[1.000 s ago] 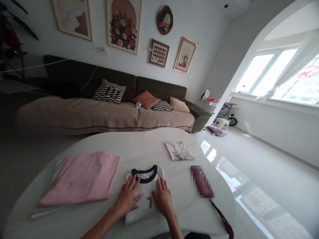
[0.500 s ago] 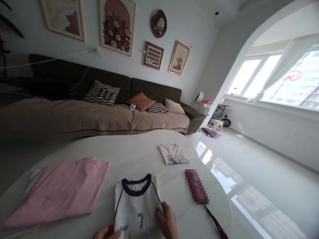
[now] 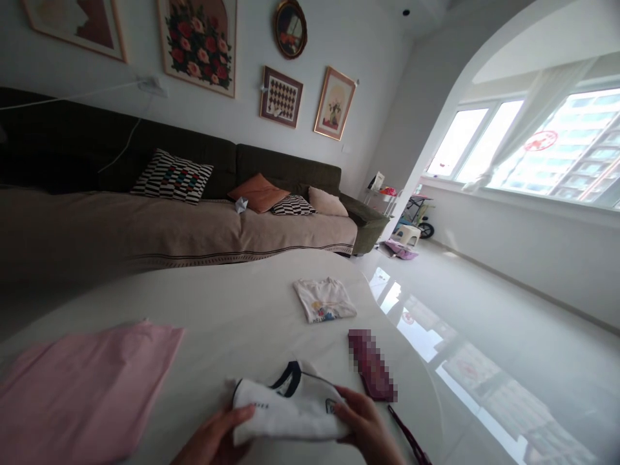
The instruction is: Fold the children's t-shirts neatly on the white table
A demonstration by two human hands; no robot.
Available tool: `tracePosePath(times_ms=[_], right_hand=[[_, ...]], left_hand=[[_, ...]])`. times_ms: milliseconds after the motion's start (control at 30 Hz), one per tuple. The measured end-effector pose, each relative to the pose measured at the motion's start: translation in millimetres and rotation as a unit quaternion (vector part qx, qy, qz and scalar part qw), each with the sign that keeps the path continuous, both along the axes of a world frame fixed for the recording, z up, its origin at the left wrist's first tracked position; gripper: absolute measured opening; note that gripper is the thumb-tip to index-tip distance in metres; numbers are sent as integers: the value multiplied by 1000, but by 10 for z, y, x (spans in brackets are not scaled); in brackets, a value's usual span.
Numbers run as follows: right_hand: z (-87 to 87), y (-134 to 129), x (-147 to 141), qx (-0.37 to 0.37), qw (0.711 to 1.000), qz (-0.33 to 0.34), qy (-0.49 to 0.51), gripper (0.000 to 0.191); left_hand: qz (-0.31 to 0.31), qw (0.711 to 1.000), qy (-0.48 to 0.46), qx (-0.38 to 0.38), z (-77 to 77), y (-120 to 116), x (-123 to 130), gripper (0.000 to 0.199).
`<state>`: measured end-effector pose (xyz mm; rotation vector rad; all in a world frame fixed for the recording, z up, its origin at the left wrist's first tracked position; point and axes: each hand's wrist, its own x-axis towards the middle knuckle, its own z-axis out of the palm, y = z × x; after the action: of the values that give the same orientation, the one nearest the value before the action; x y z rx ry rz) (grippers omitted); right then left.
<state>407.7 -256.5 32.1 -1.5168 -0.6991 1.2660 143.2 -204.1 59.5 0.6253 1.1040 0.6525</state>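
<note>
Between both hands is a folded white T-shirt [image 3: 290, 413] with a dark navy collar, at the front of the table. My left hand [image 3: 217, 429] grips its left end, thumb on top. At the right end my right hand [image 3: 365, 420] pinches the cloth, thumb above and fingers behind or beneath. Part of the dark collar shows along the far side; most of the front print is folded out of sight. Farther back lies a second folded white T-shirt [image 3: 325, 301] with a coloured print. A pink folded cloth [image 3: 92, 387] spreads out at the left.
The pale round-edged table [image 3: 217, 303] carries a dark red pixelated item [image 3: 372, 365] with a strap [image 3: 409, 436], right of my right hand. Beyond the table stands a green sofa [image 3: 285, 163] with cushions and a beige cover. Shiny floor [image 3: 465, 310] runs along the right.
The navy-collared T-shirt went from lying flat with its number showing to being folded over, its lower part now hidden. My hands moved right, and the view shifted slightly right.
</note>
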Motion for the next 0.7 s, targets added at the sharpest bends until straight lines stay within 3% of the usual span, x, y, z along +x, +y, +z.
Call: tracePosePath(times_ms=[100,200,333,400,500,600,700], right_hand=[[441,531,332,51,996,-10,-69,45],[793,1179,695,83,978,-58,-185,36],[988,1841,1205,104,951,-89,-278,43],[922,2002,1409,99,931,-100,-336,45],[632,2074,1531,65,895,-112,-427,48],[213,2065,1367,43,859,-86,-504,47],[-227,2062,1010,47,833,-28,-550,46]], left_hand=[[26,992,-121,39,328,615,456,16],[7,992,-115,60,571,1306,943,9],[-11,988,-96,121,657,1962,1507,12],[-20,987,-76,141,552,2099,1717,16],[-40,991,-23,124,213,2073,1893,19],[-68,993,37,86,-202,1843,1872,22],[-92,991,59,80,-488,1548,1625,31]])
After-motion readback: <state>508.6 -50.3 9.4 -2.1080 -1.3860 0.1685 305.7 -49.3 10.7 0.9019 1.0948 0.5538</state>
